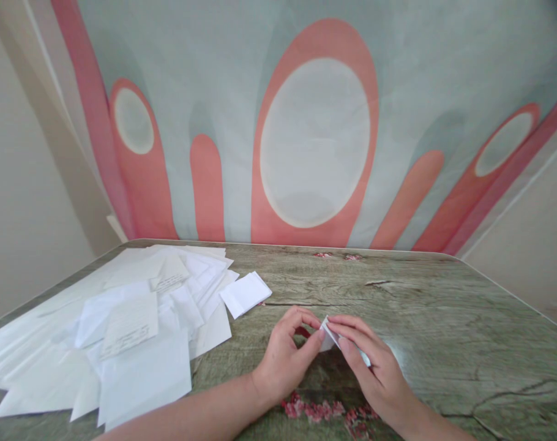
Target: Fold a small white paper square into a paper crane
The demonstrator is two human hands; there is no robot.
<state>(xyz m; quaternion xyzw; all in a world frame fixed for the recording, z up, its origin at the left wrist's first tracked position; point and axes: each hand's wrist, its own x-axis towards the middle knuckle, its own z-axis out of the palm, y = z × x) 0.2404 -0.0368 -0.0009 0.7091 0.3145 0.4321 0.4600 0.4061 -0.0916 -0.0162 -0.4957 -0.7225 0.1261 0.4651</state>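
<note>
A small folded piece of white paper (327, 342) is held between both hands, over the near middle of the counter (457, 331), whose surface is printed with greyish-brown wood grain and pink blossoms. I can't tell whether its lower edge touches the wood. Only two off-white paper sheets show any writing: the larger handwritten sheet (130, 323) and the smaller handwritten sheet (170, 273), both lying on a loose, spread heap of white papers (145, 373) at the left. Their dark lines run near the lower edges, too small for me to read.

The left hand (285, 354) comes in from the lower left, forearm bare, fingers curled over and thumb pointing inward; its grip is pinched on the paper's left side. The right hand (374, 361) angles in from the lower right, fingers stretched along the top and thumb below, its grip clamped on the other side. Beyond the left hand, beside the heap, sits a small, neat, rectangular stack of folded white paper (245, 294).
</note>
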